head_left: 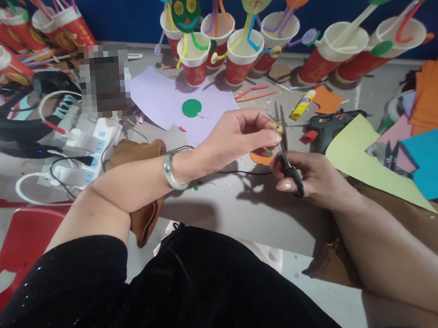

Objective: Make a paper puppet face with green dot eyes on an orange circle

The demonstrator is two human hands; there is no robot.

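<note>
My right hand (313, 177) grips black-handled scissors (285, 144), with the blades pointing up and slightly parted. Between the thumb and fingers of my left hand (239, 132) is a small yellow paper piece (279, 127), right beside the blades. Whether the blades touch the paper I cannot tell. Below my left fingertips an orange paper disc (261, 156) with a bit of green lies on the table, partly hidden by the hand. A green paper circle (191, 108) rests on a lilac sheet (154, 96) behind my left hand.
Red-and-white paper cups (243, 57) with paper-face figures line the back. To the right are a glue stick (303, 104), a glue gun (329, 131), a pale yellow sheet (356, 149) and blue paper (430, 159). A power strip (101, 142) with cables sits left.
</note>
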